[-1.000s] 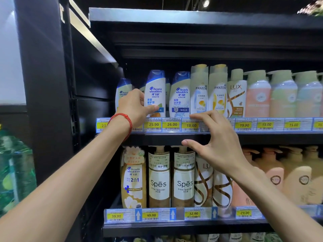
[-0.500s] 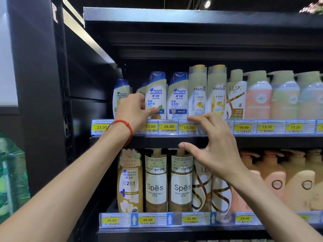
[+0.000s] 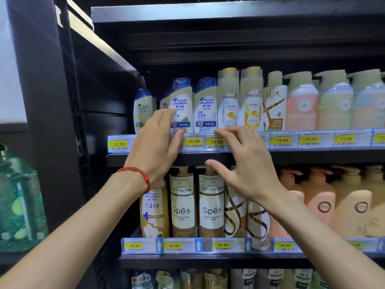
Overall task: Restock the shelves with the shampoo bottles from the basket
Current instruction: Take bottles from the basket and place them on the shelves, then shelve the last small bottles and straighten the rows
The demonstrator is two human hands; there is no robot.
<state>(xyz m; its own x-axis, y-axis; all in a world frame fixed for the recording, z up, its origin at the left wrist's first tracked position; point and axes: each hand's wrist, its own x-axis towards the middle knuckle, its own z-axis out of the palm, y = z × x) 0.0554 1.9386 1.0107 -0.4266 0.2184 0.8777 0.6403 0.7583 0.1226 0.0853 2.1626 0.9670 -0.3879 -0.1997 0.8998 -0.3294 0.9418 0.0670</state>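
Head view, left hand (image 3: 160, 140) still touching shampoo bottle (image 3: 180, 101), right hand (image 3: 245, 163) unmoved

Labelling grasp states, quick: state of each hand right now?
Left hand: on a Head & Shoulders bottle; grip cannot be told.
Right hand: open, holding nothing, at the price rail.

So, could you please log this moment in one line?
left hand: touches white blue-capped plastic shampoo bottle | right hand: open, at clear price-tag rail

— Anything worn on the arms?
— A thin red cord bracelet (image 3: 139, 173), at the wrist of the left hand (image 3: 158, 140).
— Sleeves?
— Both forearms (image 3: 83, 222) are bare to the frame's edge.
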